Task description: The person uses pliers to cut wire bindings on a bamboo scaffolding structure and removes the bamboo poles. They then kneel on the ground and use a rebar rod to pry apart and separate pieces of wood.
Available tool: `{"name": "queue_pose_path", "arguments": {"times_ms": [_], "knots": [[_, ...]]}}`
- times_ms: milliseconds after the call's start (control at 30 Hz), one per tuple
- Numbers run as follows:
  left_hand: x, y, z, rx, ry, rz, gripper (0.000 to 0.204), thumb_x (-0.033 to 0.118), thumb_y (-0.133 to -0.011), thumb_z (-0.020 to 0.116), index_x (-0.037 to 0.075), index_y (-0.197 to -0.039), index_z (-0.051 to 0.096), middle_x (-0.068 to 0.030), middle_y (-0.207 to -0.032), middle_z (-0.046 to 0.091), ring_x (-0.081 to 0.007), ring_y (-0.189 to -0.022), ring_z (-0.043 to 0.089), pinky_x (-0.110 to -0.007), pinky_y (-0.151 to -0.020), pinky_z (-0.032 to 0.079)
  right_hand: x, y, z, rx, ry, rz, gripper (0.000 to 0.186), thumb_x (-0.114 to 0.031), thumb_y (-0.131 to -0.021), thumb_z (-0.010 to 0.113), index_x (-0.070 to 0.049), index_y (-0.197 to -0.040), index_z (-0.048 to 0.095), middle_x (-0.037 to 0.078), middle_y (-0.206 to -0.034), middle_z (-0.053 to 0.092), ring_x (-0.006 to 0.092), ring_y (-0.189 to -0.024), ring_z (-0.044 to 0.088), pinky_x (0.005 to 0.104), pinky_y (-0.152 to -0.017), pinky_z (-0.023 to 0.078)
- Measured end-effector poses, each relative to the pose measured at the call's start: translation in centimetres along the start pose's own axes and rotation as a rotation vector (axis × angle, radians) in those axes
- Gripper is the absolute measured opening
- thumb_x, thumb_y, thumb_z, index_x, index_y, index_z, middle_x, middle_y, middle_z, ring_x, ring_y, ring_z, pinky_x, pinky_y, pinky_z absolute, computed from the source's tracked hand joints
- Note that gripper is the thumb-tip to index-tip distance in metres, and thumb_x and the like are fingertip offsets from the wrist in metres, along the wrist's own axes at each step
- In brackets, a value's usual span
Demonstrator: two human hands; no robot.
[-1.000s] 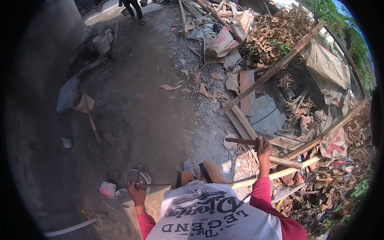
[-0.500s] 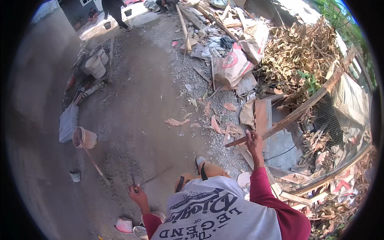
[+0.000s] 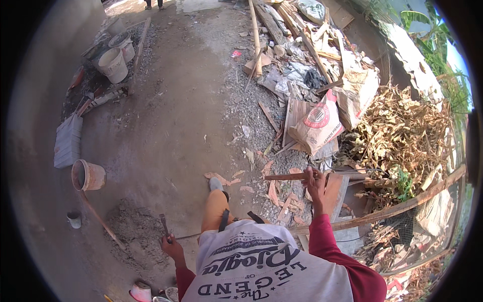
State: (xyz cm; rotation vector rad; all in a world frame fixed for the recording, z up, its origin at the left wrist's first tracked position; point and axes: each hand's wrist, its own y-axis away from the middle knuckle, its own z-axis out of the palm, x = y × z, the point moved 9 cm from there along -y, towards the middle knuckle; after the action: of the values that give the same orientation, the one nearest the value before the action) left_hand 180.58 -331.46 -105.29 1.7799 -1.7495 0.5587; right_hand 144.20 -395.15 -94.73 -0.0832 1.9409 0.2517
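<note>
Near, the person's pale shirt [image 3: 266,264] carries several lines of dark lettering in mixed sizes, with small stars, all upside down in the view. Farther off on the right, a paper sack [image 3: 313,137] bears a round red emblem [image 3: 318,117] and a short line of dark capitals

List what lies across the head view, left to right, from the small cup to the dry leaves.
Small cup, left hand gripping a small tool, grey-shod foot, wooden stick, right hand holding that stick, dry leaves.
</note>
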Motion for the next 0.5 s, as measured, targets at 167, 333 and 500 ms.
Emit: {"name": "queue_pose_path", "arguments": {"times_ms": [167, 333, 500], "knots": [[4.4, -8.6, 5.0, -0.040, -0.067, 0.172, 0.015, 0.006, -0.090, 0.076, -0.005, -0.090, 0.066, -0.0140, -0.077, 0.056, -0.0324, -0.068, 0.052, -0.045, -0.066, 0.043, -4.4, -10.4, 11.5, -0.080, 0.092, -0.041, 0.042, -0.036, -0.106, 0.067, 0.005, -0.103, 0.073, 0.005, -0.068, 0.066, 0.0111, -0.056, 0.063, 0.0287, -0.049, 0.047], [14.6, -14.3, 7.8, -0.239, -0.106, 0.163, 0.016, 0.000, -0.084, 0.076, -0.006, -0.096, 0.067, -0.0170, -0.100, 0.058, -0.0378, -0.093, 0.057, -0.048, -0.082, 0.045, -12.7, -21.4, 20.7, -0.149, 0.092, -0.064, 0.042, -0.037, -0.106, 0.066, 0.004, -0.099, 0.074, 0.006, -0.067, 0.067, 0.0112, -0.057, 0.060, 0.0300, -0.054, 0.047], [24.4, -22.6, 9.5, -0.265, -0.084, 0.199, 0.019, 0.002, -0.085, 0.078, -0.006, -0.097, 0.065, -0.0151, -0.103, 0.057, -0.0362, -0.093, 0.059, -0.048, -0.077, 0.047, -18.4, -35.1, 32.0, -0.178, 0.288, -0.196, 0.049, -0.042, -0.102, 0.068, 0.004, -0.087, 0.072, 0.018, -0.065, 0.064, 0.0269, -0.059, 0.062, 0.0439, -0.063, 0.049]]}}
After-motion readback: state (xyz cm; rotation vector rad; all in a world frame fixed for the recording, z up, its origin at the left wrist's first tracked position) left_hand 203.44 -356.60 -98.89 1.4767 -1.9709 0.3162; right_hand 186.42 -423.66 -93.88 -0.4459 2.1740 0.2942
